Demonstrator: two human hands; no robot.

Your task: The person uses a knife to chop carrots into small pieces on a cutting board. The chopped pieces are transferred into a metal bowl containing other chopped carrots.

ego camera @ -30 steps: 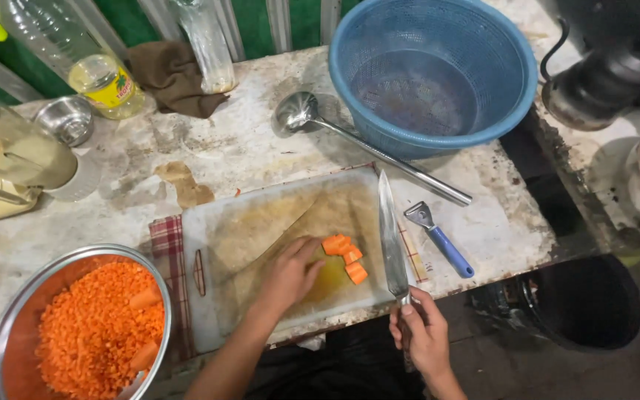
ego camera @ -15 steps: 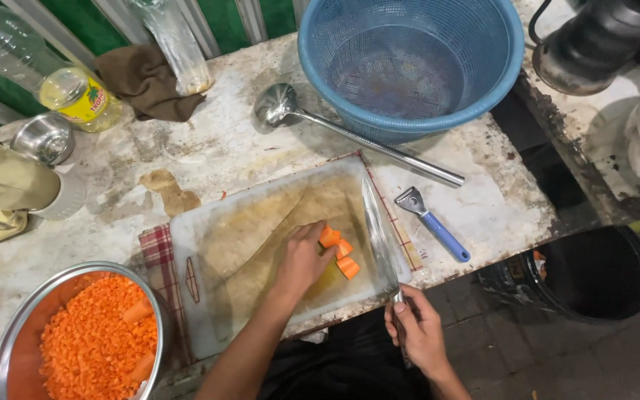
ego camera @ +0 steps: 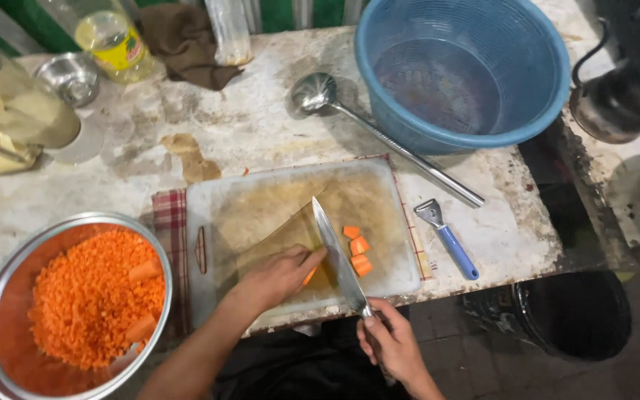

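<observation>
- Where the view is nearest, the right hand (ego camera: 392, 342) has its fingers wrapped tight round the handle of a long steel kitchen knife (ego camera: 337, 253), whose blade slants up across the board.
- The left hand (ego camera: 275, 275) lies flat on the stained white plastic cutting board (ego camera: 261, 204), fingers curled down over an orange carrot piece (ego camera: 310, 276) just left of the blade.
- Three cut orange carrot chunks (ego camera: 358, 247) lie on the board just right of the blade.
- A round steel bowl of finely chopped carrot (ego camera: 75, 296) stands left of the board.
- A blue-handled peeler (ego camera: 450, 241) lies right of the board on the worn white table (ego camera: 246, 126).
- Farther back, a long steel ladle (ego camera: 379, 133) rests beside a round blue plastic basin (ego camera: 462, 70).
</observation>
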